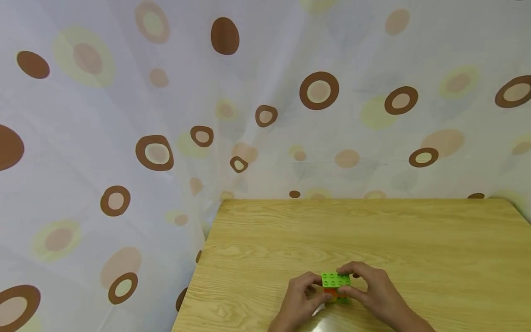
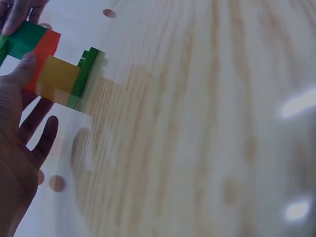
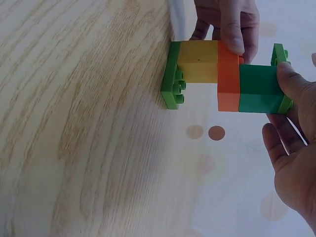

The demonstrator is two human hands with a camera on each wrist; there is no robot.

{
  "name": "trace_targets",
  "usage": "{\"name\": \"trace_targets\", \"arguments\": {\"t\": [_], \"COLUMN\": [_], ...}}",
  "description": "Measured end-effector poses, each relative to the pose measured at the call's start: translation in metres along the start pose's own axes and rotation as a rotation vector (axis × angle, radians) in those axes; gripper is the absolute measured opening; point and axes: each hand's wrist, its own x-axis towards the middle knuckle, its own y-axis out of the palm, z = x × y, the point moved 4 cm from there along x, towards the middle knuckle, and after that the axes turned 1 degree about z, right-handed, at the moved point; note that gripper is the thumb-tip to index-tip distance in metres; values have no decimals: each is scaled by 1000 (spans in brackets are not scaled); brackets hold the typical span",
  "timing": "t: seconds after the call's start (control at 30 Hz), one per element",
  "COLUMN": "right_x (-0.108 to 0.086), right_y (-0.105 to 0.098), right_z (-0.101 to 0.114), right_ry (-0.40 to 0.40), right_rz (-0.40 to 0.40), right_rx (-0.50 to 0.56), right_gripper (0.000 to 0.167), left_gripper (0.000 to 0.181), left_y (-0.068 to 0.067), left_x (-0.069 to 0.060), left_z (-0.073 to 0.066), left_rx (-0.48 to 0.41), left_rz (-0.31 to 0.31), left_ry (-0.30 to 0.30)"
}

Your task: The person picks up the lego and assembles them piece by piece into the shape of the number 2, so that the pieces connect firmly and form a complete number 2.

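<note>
A small tower of toy building bricks stands on the wooden table [image 1: 257,258]. Its light green base plate [image 3: 172,74] lies on the tabletop. Above that come a yellow brick [image 3: 197,61], an orange brick [image 3: 228,81] and a dark green brick [image 3: 258,89]. The top is a light green studded plate [image 1: 332,279]. My left hand [image 1: 299,297] pinches the tower at the orange brick, its thumb on the near side. With thumb and fingers, my right hand [image 1: 375,288] grips the top plate at its right end. Part of the tower is hidden behind the fingers in the head view.
A pale curtain [image 1: 265,60] with brown, peach and yellow circles hangs behind the table and along its left side. Bare tabletop extends behind and to the right of the hands. Light glares off the near surface [image 1: 325,323].
</note>
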Motion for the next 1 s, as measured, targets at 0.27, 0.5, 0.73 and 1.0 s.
{"name": "trace_targets", "arguments": {"t": [0.27,0.5,0.73,1.0], "right_x": [-1,-3,-8,-6], "right_y": [1,1,5,5], "right_z": [1,0,-5,-5], "right_ry": [17,48,80,59], "right_rz": [0,-10,-4,-4], "right_rx": [23,26,19,14], "right_gripper": [45,43,44,47], "left_gripper": [28,28,28,27], "left_y": [-2,-1,-1,-4], "left_x": [-1,-1,-2,0], "left_z": [-1,-1,-1,-4], "left_rx": [-11,4,14,31], "left_rz": [17,12,28,58], "left_ry": [4,10,-14,-30]}}
